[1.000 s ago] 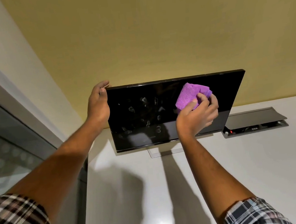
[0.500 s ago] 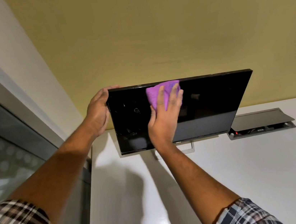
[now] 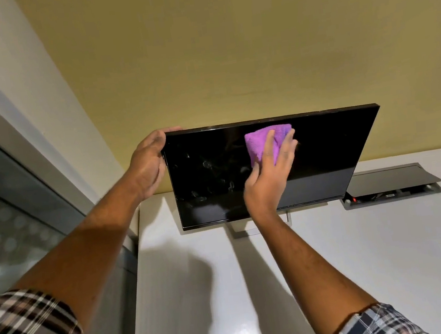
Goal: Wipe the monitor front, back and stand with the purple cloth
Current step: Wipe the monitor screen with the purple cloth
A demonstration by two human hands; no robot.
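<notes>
Your right hand (image 3: 269, 177) presses the purple cloth (image 3: 262, 144) flat-fingered against the upper middle of the monitor (image 3: 324, 153) screen, while your left hand (image 3: 147, 165) grips the monitor's top-left corner.

A: The flat right hand (image 3: 268, 173) covers the lower half of the crumpled purple cloth (image 3: 262, 144)!

B: And the silvery stand (image 3: 240, 228) is mostly hidden behind the glossy black monitor (image 3: 329, 152). Both plaid sleeves run off the bottom edge.

A: Left fingers (image 3: 172, 129) vanish behind the top corner.
</notes>
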